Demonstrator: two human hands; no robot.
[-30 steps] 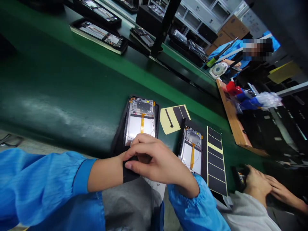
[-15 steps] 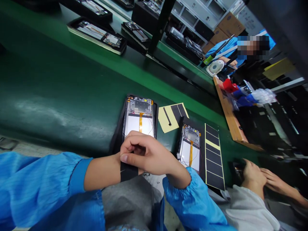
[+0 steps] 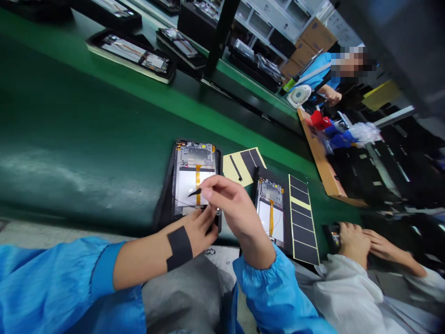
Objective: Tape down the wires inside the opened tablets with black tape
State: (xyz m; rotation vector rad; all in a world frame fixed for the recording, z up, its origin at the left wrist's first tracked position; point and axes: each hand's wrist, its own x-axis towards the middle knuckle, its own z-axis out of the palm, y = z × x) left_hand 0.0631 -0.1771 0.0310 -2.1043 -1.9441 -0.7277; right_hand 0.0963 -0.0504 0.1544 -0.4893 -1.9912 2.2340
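Note:
An opened tablet [image 3: 186, 178], with a circuit board at its top and orange tape down the middle, lies before me. Above its lower part, my right hand [image 3: 231, 199] pinches a small black strip [image 3: 194, 192] between thumb and finger. My left hand [image 3: 200, 229] rests at the tablet's lower edge, fingers partly spread; whether they grip the edge is hidden. Black tape pieces [image 3: 180, 248] stick to the back of my left hand and wrist. Right of the tablet lies a yellow backing sheet [image 3: 231, 174] with black strips.
A second opened tablet [image 3: 271, 208] and a long sheet of black stickers [image 3: 302, 220] lie to the right. Another person's hands [image 3: 356, 243] work at the far right. More tablets in trays [image 3: 132, 53] stand at the back, and a wooden board edge [image 3: 316, 157] runs behind.
My right hand has moved off my left wrist up over the tablet, now with a black strip in its fingers. My left hand has moved to the tablet's lower edge. The view has shifted slightly.

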